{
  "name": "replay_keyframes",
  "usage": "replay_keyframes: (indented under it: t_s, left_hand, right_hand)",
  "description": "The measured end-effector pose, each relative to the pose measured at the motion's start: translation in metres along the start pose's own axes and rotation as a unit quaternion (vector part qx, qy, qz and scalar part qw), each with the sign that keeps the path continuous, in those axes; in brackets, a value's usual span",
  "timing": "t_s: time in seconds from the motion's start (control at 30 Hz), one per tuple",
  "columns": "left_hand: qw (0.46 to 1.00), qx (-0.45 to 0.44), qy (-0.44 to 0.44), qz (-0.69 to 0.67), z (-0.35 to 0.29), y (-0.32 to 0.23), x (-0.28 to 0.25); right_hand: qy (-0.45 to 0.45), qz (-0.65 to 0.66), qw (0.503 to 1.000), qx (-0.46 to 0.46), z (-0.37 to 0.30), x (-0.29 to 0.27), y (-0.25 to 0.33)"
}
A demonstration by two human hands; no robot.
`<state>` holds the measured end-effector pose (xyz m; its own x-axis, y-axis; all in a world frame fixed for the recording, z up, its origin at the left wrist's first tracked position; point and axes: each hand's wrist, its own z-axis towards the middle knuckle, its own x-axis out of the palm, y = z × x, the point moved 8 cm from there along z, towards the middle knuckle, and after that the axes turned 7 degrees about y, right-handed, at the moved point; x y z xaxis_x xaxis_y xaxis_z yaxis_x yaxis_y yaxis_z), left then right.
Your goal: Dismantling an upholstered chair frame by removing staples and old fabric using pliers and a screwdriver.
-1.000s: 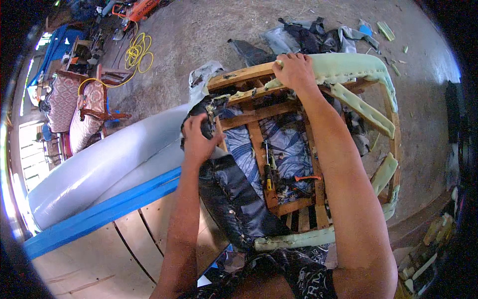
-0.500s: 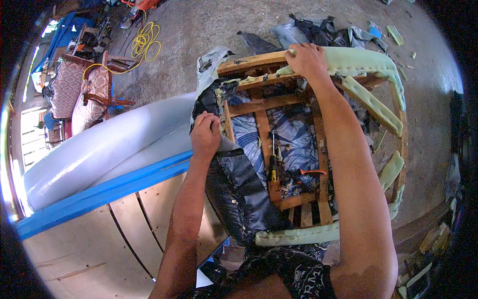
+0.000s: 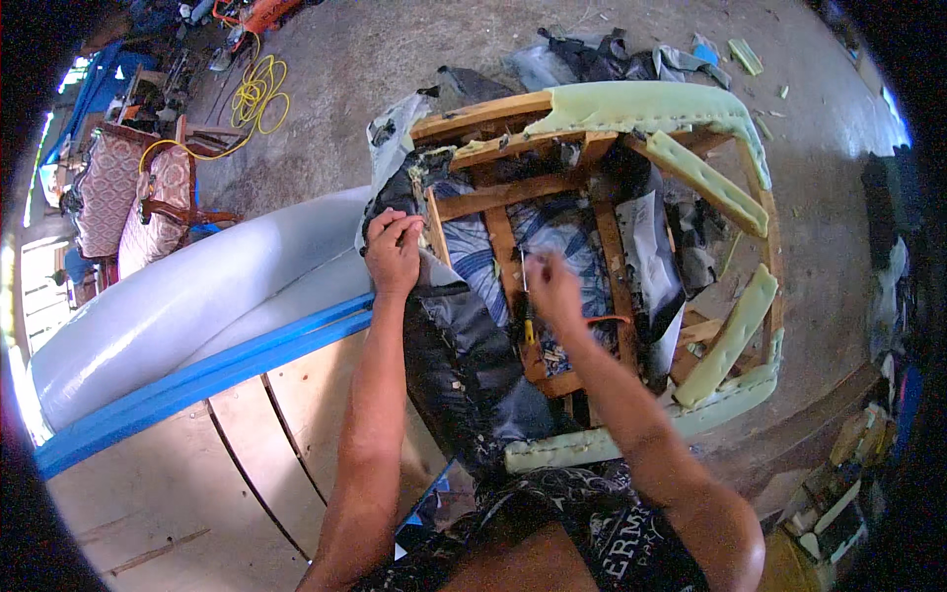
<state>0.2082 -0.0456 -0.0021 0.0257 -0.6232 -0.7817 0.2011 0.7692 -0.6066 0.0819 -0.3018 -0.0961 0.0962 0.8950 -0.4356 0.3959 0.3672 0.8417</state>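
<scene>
A wooden chair frame point(image 3: 513, 195) stands tilted before me, partly padded with pale green foam point(image 3: 651, 104). Black upholstery cover point(image 3: 459, 345) hangs along its left side, with torn edges near the top corner. My left hand point(image 3: 395, 255) has its fingers curled over the cover's edge beside a narrow wooden rail. Inside the frame, my right hand point(image 3: 554, 291) is smeared by motion, so its grip is unclear. Just beside it lies a screwdriver point(image 3: 530, 331) with a yellow and black handle, its shaft partly behind the fingers. An orange-handled tool point(image 3: 607, 319) lies to its right, partly hidden by my forearm.
At left, a large roll wrapped in clear plastic point(image 3: 197, 266) lies behind a blue-edged wooden panel point(image 3: 178, 464). Upholstered chairs point(image 3: 123, 187) and a yellow cable point(image 3: 261, 94) are farther back. Dark scraps point(image 3: 592, 59) litter the floor beyond the frame.
My right hand has left the frame's foam-covered top rail and come down inside, beside the screwdriver. My left hand stays on the black cover. The whole view has shifted slightly.
</scene>
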Motion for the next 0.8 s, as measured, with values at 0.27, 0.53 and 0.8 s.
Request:
replay_keyframes:
  t_s: [0.27, 0.53, 0.8]
  left_hand:
    - [0.998, 0.068, 0.008, 0.005, 0.001, -0.026, 0.004]
    - [0.990, 0.135, -0.013, 0.022, -0.002, -0.022, 0.010]
    - [0.991, 0.119, 0.003, 0.060, 0.000, -0.014, 0.011]
  right_hand:
    - [0.121, 0.289, 0.918, 0.243, -0.071, 0.058, -0.081]
    - [0.143, 0.161, 0.975, 0.054, -0.064, 0.026, -0.011]
    - [0.255, 0.274, 0.919, 0.128, -0.052, 0.037, 0.069]
